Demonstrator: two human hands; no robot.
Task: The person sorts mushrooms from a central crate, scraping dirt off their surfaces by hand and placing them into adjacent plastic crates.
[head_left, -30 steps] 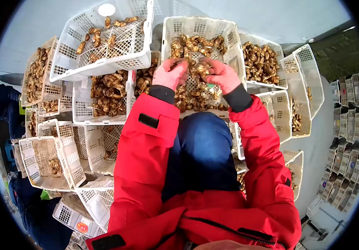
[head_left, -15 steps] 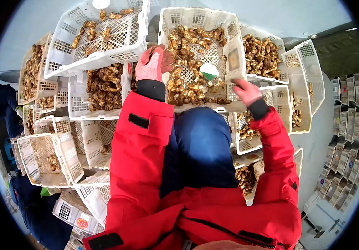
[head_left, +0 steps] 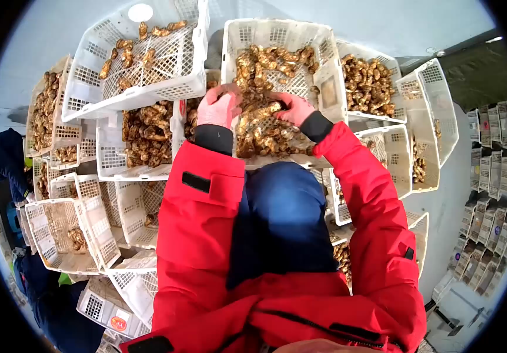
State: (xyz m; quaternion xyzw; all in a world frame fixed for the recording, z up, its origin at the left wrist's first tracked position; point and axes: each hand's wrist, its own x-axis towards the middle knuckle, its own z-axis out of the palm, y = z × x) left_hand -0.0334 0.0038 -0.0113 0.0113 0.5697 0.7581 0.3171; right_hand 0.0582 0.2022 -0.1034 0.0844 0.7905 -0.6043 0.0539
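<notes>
Brown-and-cream mushrooms [head_left: 271, 134] lie in a white slatted crate [head_left: 281, 26] in front of my knees. My right hand [head_left: 293, 109] reaches in from the right and pinches a mushroom [head_left: 274, 107] with a pale stem between thumb and fingers. At the crate's left wall is my left hand [head_left: 219, 106], its fingers curled inward over the mushrooms. What those fingers hold, if anything, is hidden. Both hands are in pinkish gloves with dark cuffs.
A tilted crate [head_left: 177, 87] with a few mushrooms stands at upper left. Fuller crates hold mushrooms at left [head_left: 147, 135] and right [head_left: 368, 82]. More crates [head_left: 59, 229] are stacked lower left, beside a person in dark clothes [head_left: 59, 306]. Labelled packs [head_left: 494, 141] line the far right.
My right hand has moved left from the crate's right rim into the mushrooms and now pinches one. My left hand has shifted slightly down. The white-and-green piece no longer shows.
</notes>
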